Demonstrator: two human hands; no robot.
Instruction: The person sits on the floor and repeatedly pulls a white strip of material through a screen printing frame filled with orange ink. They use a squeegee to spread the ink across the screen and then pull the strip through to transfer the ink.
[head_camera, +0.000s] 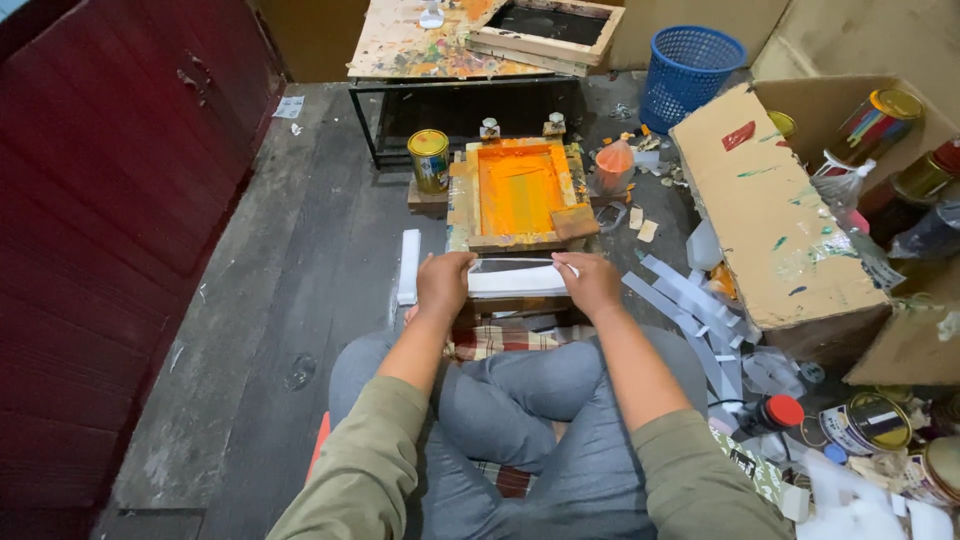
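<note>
I sit cross-legged on a dark wooden floor. My left hand (443, 283) and my right hand (591, 282) each grip one end of a stack of clear white plastic sheets (517, 279) lying on a small wooden stand in front of my knees. Just beyond the stack sits a wooden screen-printing frame (518, 193) with a mesh covered in orange ink, a wooden squeegee (574, 222) resting on its near right corner.
A yellow ink can (429, 159) stands left of the frame, and a white strip stack (409, 266) lies on the floor. An open cardboard box (770, 210) with cans is at right, a blue basket (685, 62) and paint-stained table (430, 45) behind. Scattered white strips (690, 310) and cans lie at right.
</note>
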